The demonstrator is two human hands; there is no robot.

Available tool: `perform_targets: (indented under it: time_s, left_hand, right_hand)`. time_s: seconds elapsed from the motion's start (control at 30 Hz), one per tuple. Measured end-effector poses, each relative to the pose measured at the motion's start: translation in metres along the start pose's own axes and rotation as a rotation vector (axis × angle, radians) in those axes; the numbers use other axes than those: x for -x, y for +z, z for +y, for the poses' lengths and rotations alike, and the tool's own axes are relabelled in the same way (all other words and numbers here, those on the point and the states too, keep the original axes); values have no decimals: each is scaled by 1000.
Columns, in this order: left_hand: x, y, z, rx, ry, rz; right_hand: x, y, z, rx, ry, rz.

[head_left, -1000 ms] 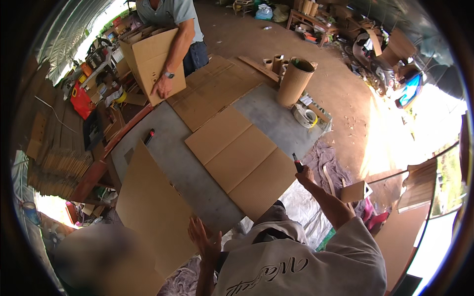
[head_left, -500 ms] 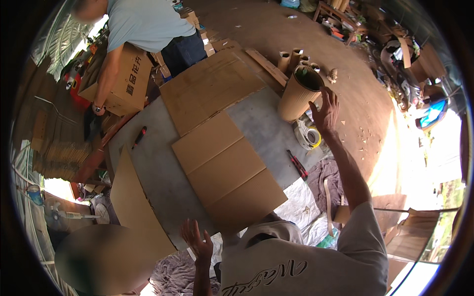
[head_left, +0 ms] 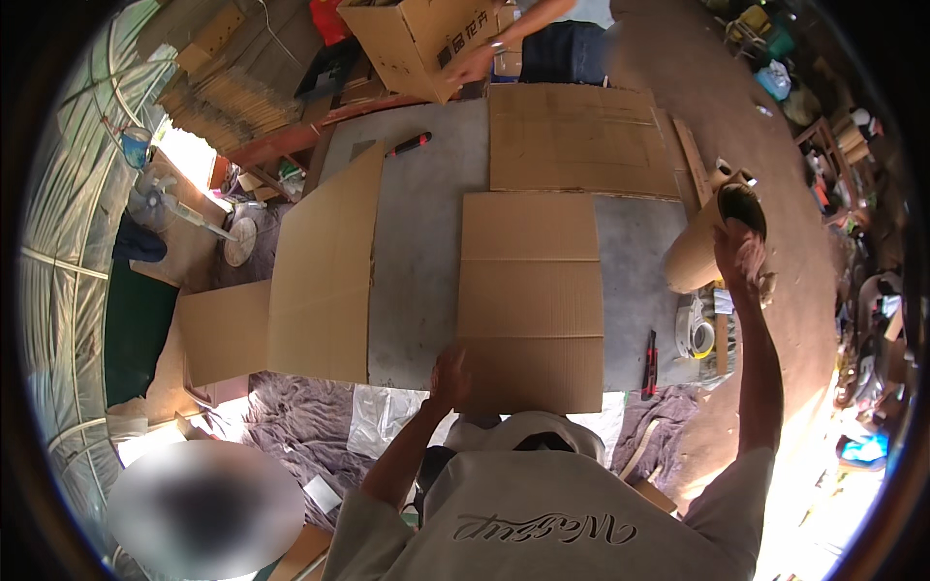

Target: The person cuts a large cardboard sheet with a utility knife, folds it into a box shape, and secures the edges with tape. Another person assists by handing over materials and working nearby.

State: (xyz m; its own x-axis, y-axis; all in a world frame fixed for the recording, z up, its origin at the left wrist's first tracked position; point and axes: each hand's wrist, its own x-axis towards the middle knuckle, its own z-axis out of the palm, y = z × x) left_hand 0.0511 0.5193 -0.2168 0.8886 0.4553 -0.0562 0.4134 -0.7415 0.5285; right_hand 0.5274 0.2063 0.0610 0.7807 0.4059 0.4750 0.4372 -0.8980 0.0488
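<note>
A flat cardboard sheet (head_left: 531, 300) with two cross creases lies before me on the grey tabletop (head_left: 417, 242). My left hand (head_left: 449, 380) is at its near left edge, fingers extended and nothing held. My right hand (head_left: 744, 257) is at the mouth of a wide cardboard tube (head_left: 693, 259) on the right side of the table. The tube appears tilted, and whether my fingers grip its rim or something inside is hard to see. A roll of tape (head_left: 695, 335) sits just nearer than the tube. A red and black utility knife (head_left: 649, 364) lies near the table's right front.
Another cardboard sheet (head_left: 572, 140) lies farther back. To the left, a pale board (head_left: 325, 271) overlaps the table edge, with a second red and black knife (head_left: 409, 144) beyond it. Across the table, a co-worker's hand (head_left: 472, 66) touches a cardboard box (head_left: 412, 44). A fan (head_left: 155, 198) stands left.
The view has turned to the left. My right hand has moved from beside the tube's rim to its mouth. My left hand has come up to the creased sheet's edge.
</note>
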Motion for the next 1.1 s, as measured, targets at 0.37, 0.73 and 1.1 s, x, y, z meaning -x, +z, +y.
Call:
perform_targets:
  time_s: [0.37,0.73,1.1]
  left_hand:
    - [-5,20,14,-18,-40,18]
    - [30,8,9,147,-672,-7]
    - [51,25,-8,427,-823,-300]
  right_hand:
    - [9,-28,-155,-765,154,-184]
    - [178,198,-134,-1733,927,-613]
    - [197,204,-126,-1766,871,-685]
